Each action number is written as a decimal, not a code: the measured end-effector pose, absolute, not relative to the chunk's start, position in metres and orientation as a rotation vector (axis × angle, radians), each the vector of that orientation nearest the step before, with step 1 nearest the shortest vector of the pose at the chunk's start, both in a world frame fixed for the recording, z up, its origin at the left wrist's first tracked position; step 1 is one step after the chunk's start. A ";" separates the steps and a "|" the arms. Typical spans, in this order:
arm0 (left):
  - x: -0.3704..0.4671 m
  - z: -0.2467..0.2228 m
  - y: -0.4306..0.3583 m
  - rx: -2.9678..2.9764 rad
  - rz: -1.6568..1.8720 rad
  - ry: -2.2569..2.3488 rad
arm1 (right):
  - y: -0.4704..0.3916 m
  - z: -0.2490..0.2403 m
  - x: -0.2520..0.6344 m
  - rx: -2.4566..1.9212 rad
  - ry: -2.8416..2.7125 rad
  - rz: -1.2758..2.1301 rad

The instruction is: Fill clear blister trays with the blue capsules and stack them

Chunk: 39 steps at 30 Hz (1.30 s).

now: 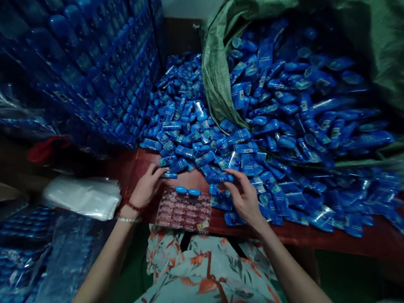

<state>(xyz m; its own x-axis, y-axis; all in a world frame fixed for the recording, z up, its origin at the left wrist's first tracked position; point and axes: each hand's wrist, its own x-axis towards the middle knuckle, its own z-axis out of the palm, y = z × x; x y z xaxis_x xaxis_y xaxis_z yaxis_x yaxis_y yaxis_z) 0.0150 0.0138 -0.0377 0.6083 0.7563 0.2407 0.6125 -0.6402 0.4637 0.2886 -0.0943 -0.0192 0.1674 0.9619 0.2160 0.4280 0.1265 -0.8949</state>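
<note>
My left hand (pixel 149 186) is closed at the fingertips on a small blue bottle (pixel 170 175) at the near edge of a loose heap. My right hand (pixel 245 198) pinches another blue bottle (pixel 221 179) between thumb and fingers, over the heap's front side. Between the hands a clear plastic tray (pixel 183 211) with rows of pockets lies on the red tabletop (pixel 194 178). Two blue bottles (pixel 188 191) sit side by side at its far edge, seen from their ends. A small yellow mark shows at the tray's near right corner.
Many loose blue bottles (pixel 191 123) cover the table ahead and spill from a green woven sack (pixel 216 65) at right. Packed bottles form a tall stack (pixel 100 60) at left. Folded clear plastic bags (pixel 83 196) lie left of my hand, near a red item (pixel 48 149).
</note>
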 end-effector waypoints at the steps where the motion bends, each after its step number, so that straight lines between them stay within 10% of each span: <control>1: 0.005 -0.035 0.001 2.427 0.646 1.170 | -0.109 -0.024 0.286 -1.442 -1.372 0.754; 18: 0.025 -0.045 -0.064 2.673 0.798 0.869 | -0.112 -0.032 0.248 -1.397 -2.433 -0.023; 28: 0.037 -0.032 -0.052 2.849 0.324 0.718 | -0.118 -0.039 0.238 -1.438 -2.403 0.007; 39: 0.011 -0.053 -0.027 2.251 1.051 1.406 | -0.140 -0.019 0.302 -2.178 -2.305 0.110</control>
